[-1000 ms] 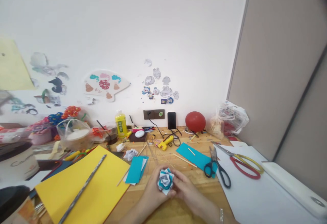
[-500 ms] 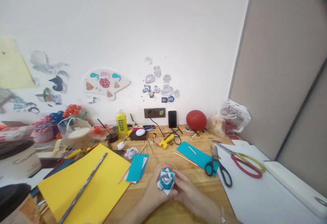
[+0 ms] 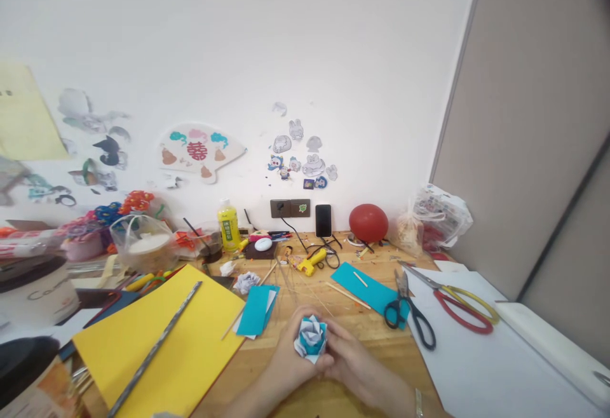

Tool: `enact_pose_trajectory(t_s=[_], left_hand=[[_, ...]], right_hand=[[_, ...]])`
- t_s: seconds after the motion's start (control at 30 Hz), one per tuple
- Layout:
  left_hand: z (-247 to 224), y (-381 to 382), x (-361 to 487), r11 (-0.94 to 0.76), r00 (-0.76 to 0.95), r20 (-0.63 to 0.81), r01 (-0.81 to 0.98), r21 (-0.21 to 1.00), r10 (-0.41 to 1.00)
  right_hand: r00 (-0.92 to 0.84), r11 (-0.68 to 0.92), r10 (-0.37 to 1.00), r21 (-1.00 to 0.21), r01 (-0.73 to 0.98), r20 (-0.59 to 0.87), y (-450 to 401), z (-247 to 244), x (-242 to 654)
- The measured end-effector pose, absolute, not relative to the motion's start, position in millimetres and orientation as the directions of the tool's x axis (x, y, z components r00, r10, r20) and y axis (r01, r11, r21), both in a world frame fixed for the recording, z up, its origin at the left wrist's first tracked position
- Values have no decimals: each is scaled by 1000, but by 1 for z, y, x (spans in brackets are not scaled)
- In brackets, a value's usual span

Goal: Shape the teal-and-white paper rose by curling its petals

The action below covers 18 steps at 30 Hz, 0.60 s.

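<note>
Between my two hands, low in the middle of the head view, is a blue and white folded paper flower [image 3: 312,338], its layered petals facing up. My left hand [image 3: 290,351] wraps round its left side and underneath, the thumb in front. From the right, my right hand [image 3: 347,351] presses its fingers against the flower's side. The flower's underside is hidden by my hands. Left of them lie blue paper pieces [image 3: 256,310] with white backs. To the right, black-handled scissors [image 3: 408,316] rest partly on a blue paper strip [image 3: 365,284].
A yellow sheet [image 3: 162,335] with a dark patterned stick [image 3: 157,345] covers the left side. Red-and-yellow-handled scissors [image 3: 464,307] lie on white paper [image 3: 469,367]. Behind are a yellow glue gun [image 3: 312,262], a red balloon [image 3: 368,223], a phone [image 3: 323,221] and a yellow bottle [image 3: 229,226].
The camera view has shifted slightly, so the table things sit a little higher and further right. Both hands keep the same hold on the paper flower.
</note>
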<state>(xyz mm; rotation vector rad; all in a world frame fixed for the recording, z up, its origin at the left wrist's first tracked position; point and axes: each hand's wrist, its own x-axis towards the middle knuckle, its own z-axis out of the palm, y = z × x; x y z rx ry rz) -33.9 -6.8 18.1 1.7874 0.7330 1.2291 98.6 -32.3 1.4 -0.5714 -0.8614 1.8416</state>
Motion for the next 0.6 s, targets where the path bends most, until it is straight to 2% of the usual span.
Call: enact_pose_trajectory(t_s=[0.2,0.33,0.4,0.47,0.6], left_hand=[[17,-7,-37,-481,353,438,39,876,827],[15,-6,-37,-463,354,435,-7,886,828],[10,-4,-36,-409,352,404,-62,910,845],[3,-2,-33,-288,372,313,-123,950,874],[-7,-1,-34,-218,438,248,-119,969,864]], right_hand=[[-410,-282,912,-757,-589,-20,-34,10,96],[-405,-291,914,-753,-591,-35,-34,10,96],[-410,-293,911,-749,-595,-30,-34,10,98],[-421,-285,907,-755,-591,-13,-34,11,99],[-414,-237,910,-817,-525,2,-35,13,102]])
